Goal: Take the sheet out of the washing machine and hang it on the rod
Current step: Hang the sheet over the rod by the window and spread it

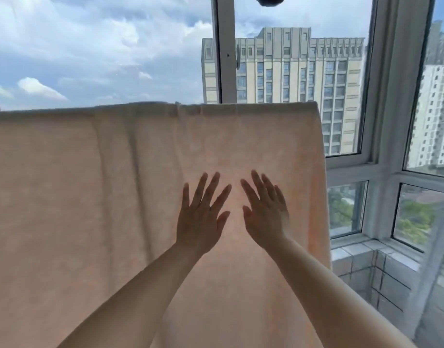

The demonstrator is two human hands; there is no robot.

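Note:
A pale pink sheet [90, 184] hangs draped over a horizontal rod, which the cloth hides along its top fold. The sheet fills the left and middle of the head view and falls past the bottom edge. My left hand [202, 217] lies flat against the cloth with straight, spread fingers. My right hand [264, 212] lies flat beside it, fingers also straight and spread. The two hands are a short gap apart, right of the sheet's middle. Neither hand holds anything.
Large windows with white frames [227, 59] stand behind the sheet, with sky and tall buildings beyond. A tiled sill and low wall [366, 262] run at the lower right. A dark round object [269, 0] hangs at the top edge.

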